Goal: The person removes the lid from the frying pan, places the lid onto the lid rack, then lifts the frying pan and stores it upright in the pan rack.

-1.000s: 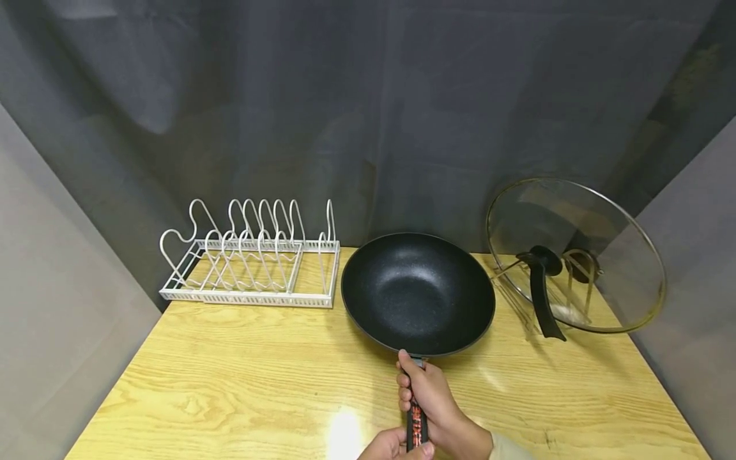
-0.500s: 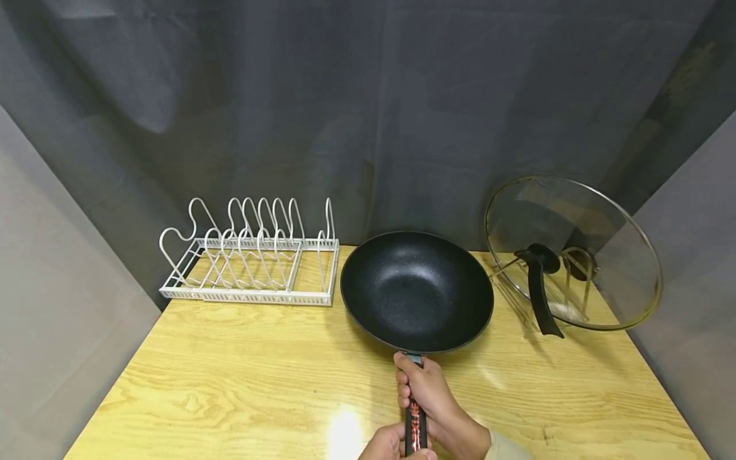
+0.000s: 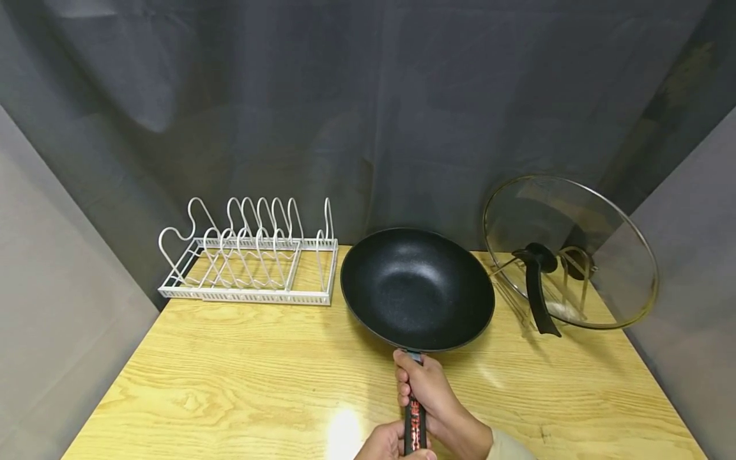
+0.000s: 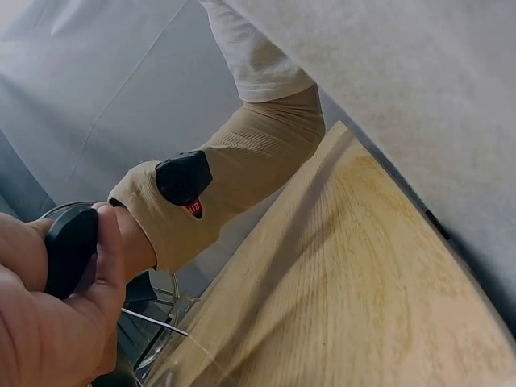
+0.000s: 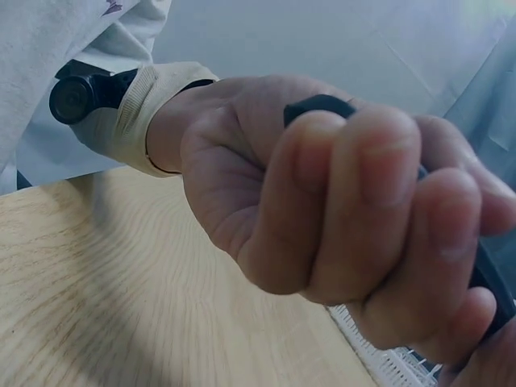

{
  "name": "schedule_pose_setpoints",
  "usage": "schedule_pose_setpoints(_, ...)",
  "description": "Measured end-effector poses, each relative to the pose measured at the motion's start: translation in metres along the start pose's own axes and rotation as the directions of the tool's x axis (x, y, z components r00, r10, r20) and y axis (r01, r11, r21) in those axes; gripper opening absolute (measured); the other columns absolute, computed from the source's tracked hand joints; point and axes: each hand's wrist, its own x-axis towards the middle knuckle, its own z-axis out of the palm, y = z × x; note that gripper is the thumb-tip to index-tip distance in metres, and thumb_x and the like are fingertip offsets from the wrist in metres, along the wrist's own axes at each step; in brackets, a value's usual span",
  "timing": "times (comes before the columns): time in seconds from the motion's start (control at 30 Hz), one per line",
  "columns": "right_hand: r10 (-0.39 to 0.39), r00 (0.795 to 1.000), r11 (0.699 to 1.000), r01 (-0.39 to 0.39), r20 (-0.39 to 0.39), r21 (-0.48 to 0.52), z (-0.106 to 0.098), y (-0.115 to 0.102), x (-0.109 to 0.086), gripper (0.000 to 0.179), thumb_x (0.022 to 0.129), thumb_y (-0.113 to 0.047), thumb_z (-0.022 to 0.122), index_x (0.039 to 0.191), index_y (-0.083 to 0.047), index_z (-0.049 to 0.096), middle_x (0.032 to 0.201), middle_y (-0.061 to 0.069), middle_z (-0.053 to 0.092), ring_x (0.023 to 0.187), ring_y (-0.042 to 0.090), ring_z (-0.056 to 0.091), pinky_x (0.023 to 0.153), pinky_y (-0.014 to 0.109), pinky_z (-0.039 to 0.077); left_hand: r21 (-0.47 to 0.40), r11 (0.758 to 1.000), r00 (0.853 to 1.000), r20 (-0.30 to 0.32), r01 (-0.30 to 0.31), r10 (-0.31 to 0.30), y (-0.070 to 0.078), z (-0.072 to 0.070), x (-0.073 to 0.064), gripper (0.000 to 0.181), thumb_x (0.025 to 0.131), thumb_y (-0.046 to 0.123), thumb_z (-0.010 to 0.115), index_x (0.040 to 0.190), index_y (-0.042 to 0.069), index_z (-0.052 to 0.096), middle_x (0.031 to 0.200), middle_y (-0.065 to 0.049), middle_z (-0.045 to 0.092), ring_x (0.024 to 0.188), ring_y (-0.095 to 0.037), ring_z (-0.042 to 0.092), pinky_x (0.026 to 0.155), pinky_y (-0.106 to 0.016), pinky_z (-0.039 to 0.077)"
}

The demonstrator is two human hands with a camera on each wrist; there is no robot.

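A black wok [image 3: 415,291] faces upward at the middle of the table, its handle [image 3: 415,425] pointing toward me. I cannot tell whether its base touches the wood. My right hand [image 3: 428,386] grips the handle close to the pan, thumb along the top. Nearer the handle's end, my left hand [image 3: 388,442] holds it too, partly cut off by the head view's lower edge. The left wrist view shows the black handle end [image 4: 71,248] within the left hand. In the right wrist view, the left hand's curled fingers [image 5: 367,201] wrap around the handle.
A white wire rack [image 3: 247,296] with upright loops stands left of the wok. To the right, a large glass lid [image 3: 609,255] leans in a wire stand, with a black handle [image 3: 537,294] in front. Grey curtains enclose the wooden table [image 3: 241,377].
The wok's far rim sits very slightly higher in the head view, and the handle's red lettering shows a little differently. Both hands keep their hold.
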Motion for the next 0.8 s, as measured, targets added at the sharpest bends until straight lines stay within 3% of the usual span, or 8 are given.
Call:
schedule_pose_setpoints(0.27, -0.003, 1.0, 1.0, 0.003, 0.007, -0.003, 0.003, -0.01, -0.005, 0.023, 0.098, -0.025, 0.053, 0.082, -0.012, 0.043, 0.059, -0.009, 0.042, 0.043, 0.001, 0.041, 0.04, 0.015, 0.038, 0.026, 1.0, 1.0, 0.002, -0.005, 0.005, 0.01, 0.003, -0.002, 0.051, 0.09, 0.013, 0.063, 0.106, -0.031, 0.042, 0.067, 0.008, 0.06, 0.056, 0.004, 0.053, 0.051, -0.011, 0.042)
schedule_pose_setpoints(0.57, -0.014, 1.0, 1.0, 0.014, 0.0, -0.006, 0.01, -0.022, -0.01, 0.023, 0.097, -0.025, 0.054, 0.081, -0.011, 0.045, 0.059, -0.008, 0.042, 0.044, 0.002, 0.041, 0.041, 0.016, 0.038, 0.086, 0.996, 1.0, 0.01, -0.03, 0.029, 0.025, 0.005, -0.005, 0.046, 0.089, 0.014, 0.064, 0.102, -0.027, 0.047, 0.066, 0.008, 0.058, 0.055, 0.004, 0.05, 0.05, -0.011, 0.04)
schedule_pose_setpoints(0.8, -0.03, 1.0, 1.0, 0.03, -0.002, 0.005, 0.018, -0.03, -0.013, 0.026, 0.097, -0.025, 0.055, 0.078, -0.012, 0.044, 0.058, -0.008, 0.042, 0.042, 0.003, 0.041, 0.04, 0.016, 0.038, 0.099, 0.995, 1.0, -0.004, -0.014, 0.014, 0.037, 0.006, -0.008, 0.045, 0.088, 0.014, 0.065, 0.102, -0.025, 0.049, 0.067, 0.006, 0.06, 0.056, 0.003, 0.051, 0.051, -0.012, 0.041)
